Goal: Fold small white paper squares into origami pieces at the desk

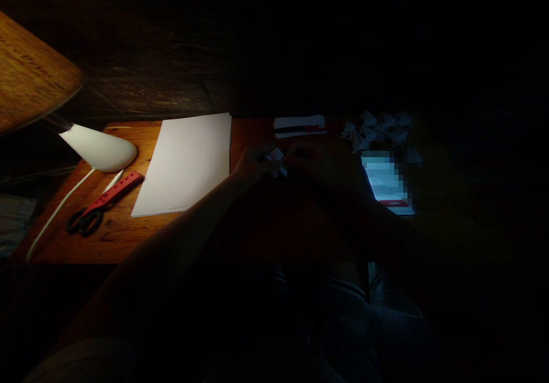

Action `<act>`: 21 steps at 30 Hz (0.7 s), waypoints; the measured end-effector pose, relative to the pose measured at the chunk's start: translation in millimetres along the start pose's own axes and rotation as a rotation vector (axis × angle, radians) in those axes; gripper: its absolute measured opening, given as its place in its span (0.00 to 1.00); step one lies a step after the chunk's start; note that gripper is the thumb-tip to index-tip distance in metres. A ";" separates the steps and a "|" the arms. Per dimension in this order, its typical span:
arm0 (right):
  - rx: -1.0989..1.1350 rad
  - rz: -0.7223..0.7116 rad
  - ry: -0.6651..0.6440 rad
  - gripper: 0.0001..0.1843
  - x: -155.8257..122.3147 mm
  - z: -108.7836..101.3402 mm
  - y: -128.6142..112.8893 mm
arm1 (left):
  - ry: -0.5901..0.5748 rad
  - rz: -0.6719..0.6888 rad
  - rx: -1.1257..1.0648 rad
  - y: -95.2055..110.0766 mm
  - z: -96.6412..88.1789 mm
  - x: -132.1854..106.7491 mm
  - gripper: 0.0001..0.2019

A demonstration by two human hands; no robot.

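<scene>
Between my two hands, over the middle of a wooden table, is a small folded piece of white paper. My left hand grips it from the left, thumb and fingers closed on its edge. From the right, my right hand pinches the same paper; deep shadow hides most of its fingers. Left of my hands lies a stack of white paper sheets. Just beyond them are small white paper strips with a dark, red-ended tool, perhaps a knife, across them.
A lamp with a brown shade stands at the left, its white cord running off the table. Near it lie black-handled scissors and a red strip. Folded paper pieces sit behind a lit phone at right.
</scene>
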State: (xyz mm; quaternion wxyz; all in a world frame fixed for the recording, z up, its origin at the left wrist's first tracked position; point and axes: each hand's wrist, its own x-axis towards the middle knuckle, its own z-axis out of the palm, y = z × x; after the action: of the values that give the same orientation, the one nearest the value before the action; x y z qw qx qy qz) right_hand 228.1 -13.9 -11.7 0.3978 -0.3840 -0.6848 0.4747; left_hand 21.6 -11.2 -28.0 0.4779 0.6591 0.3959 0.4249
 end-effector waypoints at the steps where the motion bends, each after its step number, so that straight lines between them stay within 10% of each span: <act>1: -0.007 -0.005 0.008 0.19 0.2 -0.1 -0.1 | 0.001 -0.002 0.009 -0.3 0.0 -0.2 0.11; 21: -0.050 -0.046 0.013 0.18 -0.2 -2.4 0.1 | 0.011 0.092 0.103 0.9 -0.3 0.1 0.10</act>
State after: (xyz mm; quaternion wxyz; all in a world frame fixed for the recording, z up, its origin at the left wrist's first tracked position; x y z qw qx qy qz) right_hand 230.4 -13.2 -11.2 0.4034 -0.3808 -0.7026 0.4457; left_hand 21.5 -11.2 -27.0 0.4212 0.6977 0.3893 0.4292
